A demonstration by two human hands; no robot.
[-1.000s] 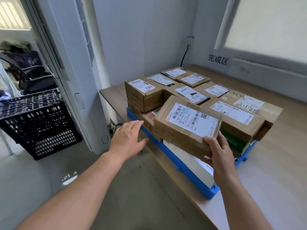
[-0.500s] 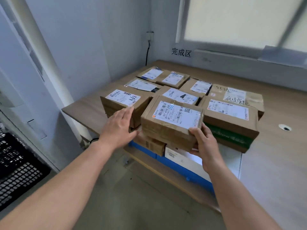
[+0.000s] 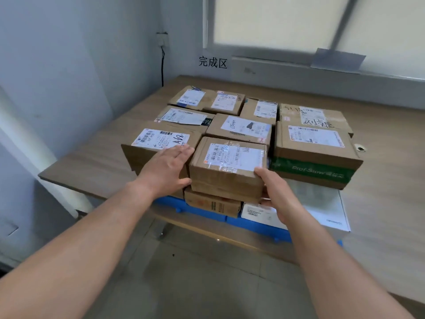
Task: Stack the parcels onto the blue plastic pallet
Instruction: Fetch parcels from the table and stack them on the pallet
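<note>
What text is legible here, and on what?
"完成区": on the wall below the window.
"A68": handwritten on the front-left parcel label.
"Prof Stow", roughly: green band of the green-banded box.
Printed label on the held parcel, other labels and handwriting: too blurred.

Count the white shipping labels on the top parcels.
9 labels: four along the back, two in the middle, three in front, the centre one on the parcel in the right hand. Lower labels may be hidden.
</note>
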